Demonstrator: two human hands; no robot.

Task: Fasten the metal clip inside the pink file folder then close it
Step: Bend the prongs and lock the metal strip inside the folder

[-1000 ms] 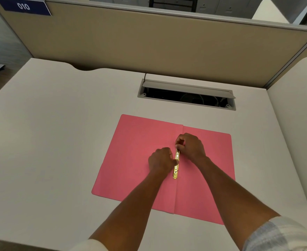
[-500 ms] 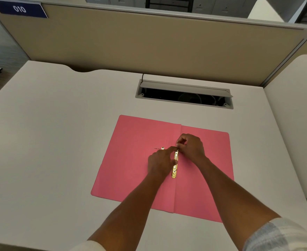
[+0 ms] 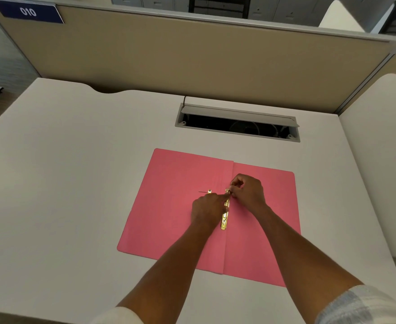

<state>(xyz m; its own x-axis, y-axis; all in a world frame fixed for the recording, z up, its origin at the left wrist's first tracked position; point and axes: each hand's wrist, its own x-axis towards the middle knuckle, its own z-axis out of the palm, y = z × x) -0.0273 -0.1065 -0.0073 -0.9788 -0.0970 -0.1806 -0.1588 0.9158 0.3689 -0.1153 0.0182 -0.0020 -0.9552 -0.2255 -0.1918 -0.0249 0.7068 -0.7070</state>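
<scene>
The pink file folder (image 3: pixel 169 206) lies open and flat on the white desk. A gold metal clip (image 3: pixel 225 218) runs along its centre fold. One thin prong (image 3: pixel 207 191) of the clip is bent out to the left and lies on the left flap. My left hand (image 3: pixel 207 210) rests on the clip, with its fingertips pressing at the upper end. My right hand (image 3: pixel 247 191) pinches the clip's upper end from the right side. The hands hide the clip's top part.
An open grey cable hatch (image 3: pixel 238 123) is set in the desk behind the folder. A beige partition (image 3: pixel 192 57) with a blue "010" label (image 3: pixel 28 12) stands at the back. A second white desk (image 3: pixel 379 148) adjoins on the right.
A thin prong of the clip has swung out to the left onto the left flap. Both hands have stayed at the clip's upper end.
</scene>
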